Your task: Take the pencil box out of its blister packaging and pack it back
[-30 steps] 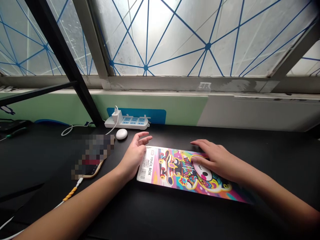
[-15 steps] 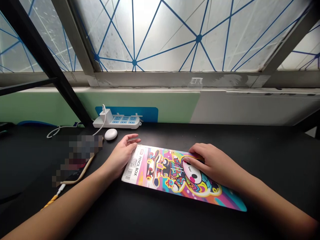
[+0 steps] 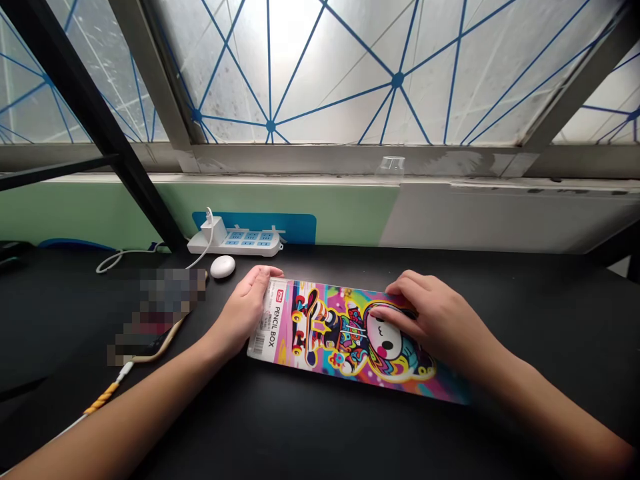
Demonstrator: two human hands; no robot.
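A colourful pencil box [image 3: 330, 333], printed with a cartoon figure on a skateboard and a white "PENCIL BOX" label at its left end, lies slantwise between my hands, low over the black desk. My left hand [image 3: 246, 303] is closed at its far left corner, fingers bent round the edge. My right hand [image 3: 433, 310] grips the right part, with the thumb on the printed face and the fingers over the far edge. Whether the underside touches the desk I cannot tell.
Behind the left hand are a round white case [image 3: 223, 267] and a white power strip [image 3: 235, 240] with a plug in it. A blurred-out device [image 3: 165, 307] with a cable lies at the left. A black post [image 3: 100, 127] slants up beside the window.
My left fingers, stretched out before, have closed round the corner. The box's right end and near edge have shifted away from me, and its face is tilted differently.
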